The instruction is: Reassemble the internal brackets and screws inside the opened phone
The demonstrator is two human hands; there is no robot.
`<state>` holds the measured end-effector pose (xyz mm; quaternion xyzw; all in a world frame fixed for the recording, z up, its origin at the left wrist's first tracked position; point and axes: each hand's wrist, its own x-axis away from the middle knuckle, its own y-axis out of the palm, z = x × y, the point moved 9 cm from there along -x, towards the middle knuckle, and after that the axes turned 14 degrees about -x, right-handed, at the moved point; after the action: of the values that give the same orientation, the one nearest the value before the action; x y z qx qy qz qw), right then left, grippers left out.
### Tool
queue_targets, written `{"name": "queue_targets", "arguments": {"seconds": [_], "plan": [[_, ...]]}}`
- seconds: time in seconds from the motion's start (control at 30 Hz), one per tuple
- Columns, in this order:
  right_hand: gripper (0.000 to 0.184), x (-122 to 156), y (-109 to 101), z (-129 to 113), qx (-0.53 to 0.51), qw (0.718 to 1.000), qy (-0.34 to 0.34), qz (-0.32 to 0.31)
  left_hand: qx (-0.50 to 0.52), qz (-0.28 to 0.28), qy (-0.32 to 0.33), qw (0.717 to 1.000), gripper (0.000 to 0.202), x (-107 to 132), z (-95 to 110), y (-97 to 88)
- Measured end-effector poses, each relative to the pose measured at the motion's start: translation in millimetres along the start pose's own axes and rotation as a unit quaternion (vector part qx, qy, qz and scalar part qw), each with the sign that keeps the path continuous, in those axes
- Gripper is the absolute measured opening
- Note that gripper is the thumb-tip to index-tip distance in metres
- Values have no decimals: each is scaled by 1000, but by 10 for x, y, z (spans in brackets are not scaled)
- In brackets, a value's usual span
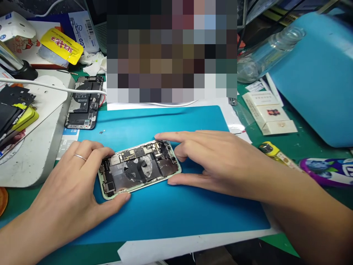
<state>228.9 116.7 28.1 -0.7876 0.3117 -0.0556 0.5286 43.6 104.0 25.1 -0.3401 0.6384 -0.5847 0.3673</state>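
Observation:
An opened smartphone lies on a blue mat, its circuit board and inner parts bare. My left hand, with a ring on one finger, grips the phone's left end between thumb and fingers. At the right end, my right hand holds the frame, index finger on the far edge and thumb on the near edge. A few tiny screws lie on the mat beyond the phone. Farther left is a phone screen assembly with a battery on it.
A white device with phone parts on top stands at the left. To the right are a cigarette pack, a yellow lighter, a glass bottle, a purple packet and a large blue object. The back centre is pixelated.

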Motion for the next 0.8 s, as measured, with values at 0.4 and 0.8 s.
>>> {"name": "queue_targets", "arguments": {"seconds": [0.4, 0.8], "plan": [[49, -52, -23, -165, -27, 999, -39, 8, 32, 12, -2, 999, 48, 7, 5, 18], [57, -71, 57, -181, -36, 998, -42, -7, 25, 20, -7, 999, 47, 6, -2, 30]]}}
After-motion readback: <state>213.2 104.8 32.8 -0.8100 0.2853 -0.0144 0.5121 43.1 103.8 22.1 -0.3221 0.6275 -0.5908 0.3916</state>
